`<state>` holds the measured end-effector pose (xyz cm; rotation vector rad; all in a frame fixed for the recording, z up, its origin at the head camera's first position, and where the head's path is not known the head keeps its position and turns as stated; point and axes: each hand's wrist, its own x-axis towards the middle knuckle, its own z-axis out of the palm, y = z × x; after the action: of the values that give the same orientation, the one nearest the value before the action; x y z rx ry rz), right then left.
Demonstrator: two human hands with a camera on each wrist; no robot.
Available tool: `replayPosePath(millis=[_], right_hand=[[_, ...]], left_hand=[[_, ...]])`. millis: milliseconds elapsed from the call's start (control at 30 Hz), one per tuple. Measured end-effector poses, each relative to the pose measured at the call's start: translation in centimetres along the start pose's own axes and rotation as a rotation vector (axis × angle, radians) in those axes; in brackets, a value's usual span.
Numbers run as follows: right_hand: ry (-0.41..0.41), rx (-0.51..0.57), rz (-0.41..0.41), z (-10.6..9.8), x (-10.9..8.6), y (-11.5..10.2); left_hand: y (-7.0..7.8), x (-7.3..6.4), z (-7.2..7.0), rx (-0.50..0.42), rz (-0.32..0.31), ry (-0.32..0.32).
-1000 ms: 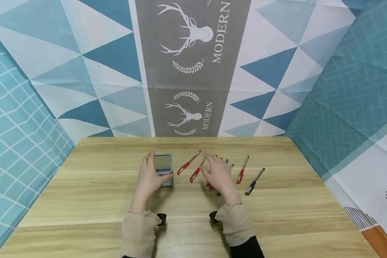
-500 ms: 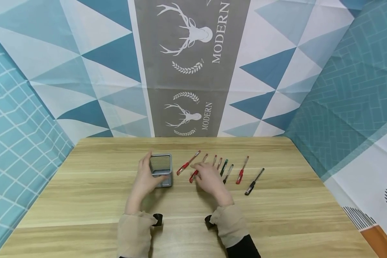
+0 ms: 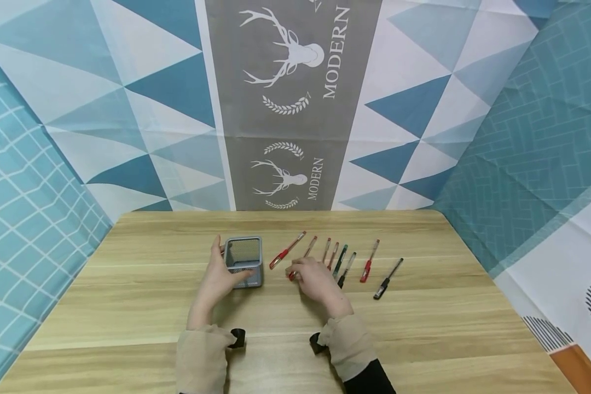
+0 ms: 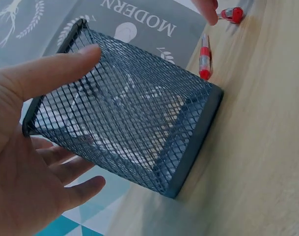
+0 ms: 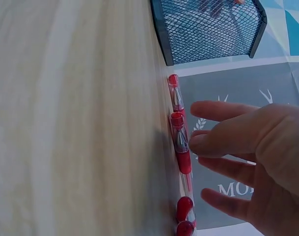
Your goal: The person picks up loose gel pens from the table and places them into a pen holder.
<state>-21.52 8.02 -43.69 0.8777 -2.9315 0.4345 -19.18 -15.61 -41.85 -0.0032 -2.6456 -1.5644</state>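
A grey metal mesh pen holder (image 3: 250, 280) stands upright on the table, and no pens show through its mesh (image 4: 124, 108). My left hand (image 3: 215, 282) is at its left side. The thumb lies along the near face, while the other fingers spread loosely by the left side. My right hand (image 3: 317, 280) is low over a red gel pen (image 5: 181, 147), with thumb tip and fingertips right beside its cap end. Another red pen (image 3: 287, 251) lies between that one and the holder. In the right wrist view, the right hand (image 5: 247, 152) has its fingers spread.
Right of my right hand lie more pens: red ones, a green pen (image 3: 341, 258), a black pen (image 3: 347, 268), a separate red pen (image 3: 369, 262) and, farthest right, a black pen (image 3: 389, 278). A patterned cloth (image 3: 285, 126) hangs behind the wooden table (image 3: 448, 328).
My right hand has moved left and down from above the middle pens to the second red pen. My left hand has slid slightly left, uncovering more of the holder's rim.
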Motion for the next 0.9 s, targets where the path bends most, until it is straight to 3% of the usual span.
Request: replayPosePath(millis=[467,900], right_hand=[[-0.028,0.013,-0.014,0.2,-0.2,0.0],[-0.020,0.001,-0.028,0.3,-0.1,0.0]], left_hand=[[-1.7,0.3,0.1,-0.076,0.021,-0.002],[-2.0,0.1,0.0,-0.114,0.032,-0.040]])
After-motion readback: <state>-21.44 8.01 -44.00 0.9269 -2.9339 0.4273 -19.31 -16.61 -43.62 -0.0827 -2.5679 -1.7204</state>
